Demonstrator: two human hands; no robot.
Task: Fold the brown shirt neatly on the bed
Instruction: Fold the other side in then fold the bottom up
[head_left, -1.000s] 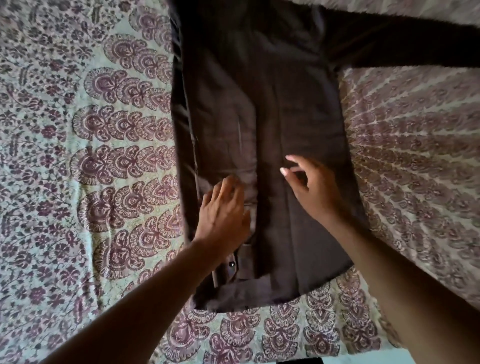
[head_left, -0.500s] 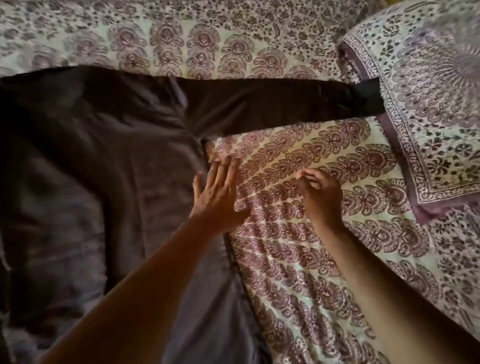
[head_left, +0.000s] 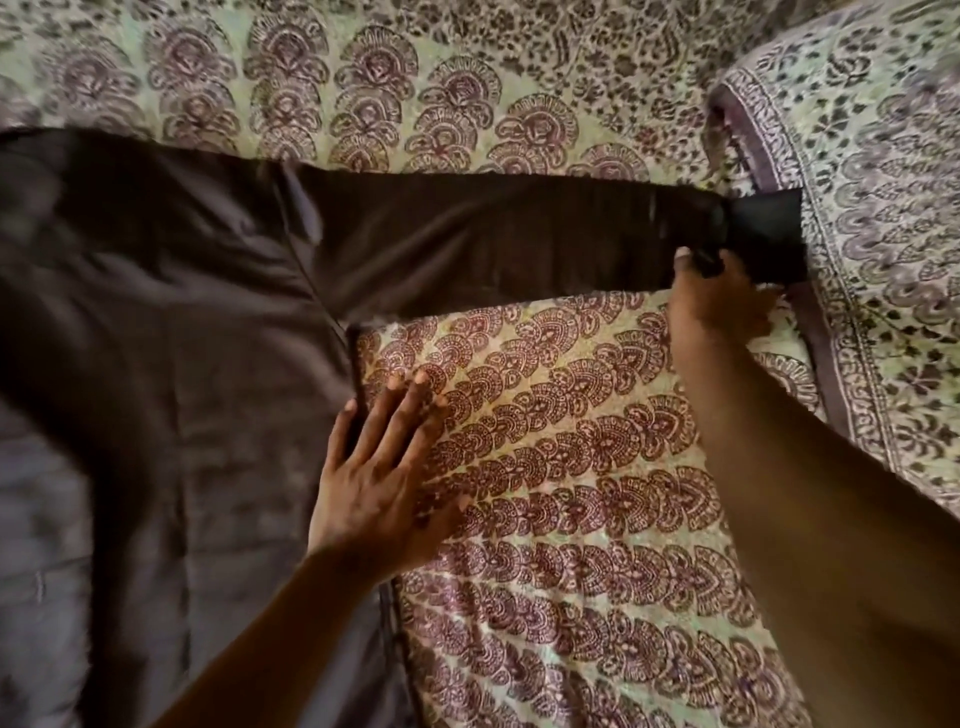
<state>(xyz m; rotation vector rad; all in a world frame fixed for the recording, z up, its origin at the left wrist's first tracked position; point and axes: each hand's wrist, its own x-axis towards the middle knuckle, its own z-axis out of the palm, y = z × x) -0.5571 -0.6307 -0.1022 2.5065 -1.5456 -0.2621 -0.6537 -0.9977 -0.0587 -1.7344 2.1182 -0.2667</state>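
The brown shirt lies flat on the bed, its body filling the left half of the view. One long sleeve stretches out to the right, its dark cuff reaching the pillow. My right hand is closed on the sleeve at the cuff, fingers curled around the fabric's lower edge. My left hand lies flat with fingers spread at the shirt's right side edge, below the armpit, partly on the bedsheet.
The patterned bedsheet covers the bed around the shirt. A pillow in a similar floral print lies at the upper right, next to the cuff.
The view swung right from the shirt's hem to its outstretched sleeve. My right hand reached out and closed on the cuff. My left hand stays flat at the shirt's side edge.
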